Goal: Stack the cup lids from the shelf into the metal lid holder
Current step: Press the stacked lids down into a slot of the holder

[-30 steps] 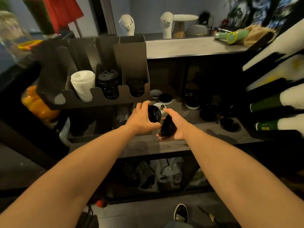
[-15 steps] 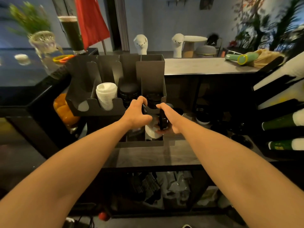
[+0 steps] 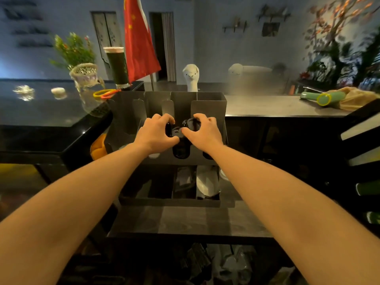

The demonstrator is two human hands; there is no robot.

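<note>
Lids point(image 3: 191, 122), mostly hidden, sit in curled grip of left hand point(image 3: 156, 134) and right hand point(image 3: 203, 132).

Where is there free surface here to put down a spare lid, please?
Two bare patches: the grey shelf in front of the metal lid holder, between the forearms, and the steel counter between the holder and the green bottle. Crowded: the holder's slots, where the left hand and right hand grip black lids.

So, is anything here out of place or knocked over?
Nothing spilled. A green flask lies on its side on the steel counter; the left hand and right hand hold black lids tilted at the metal holder.
</note>
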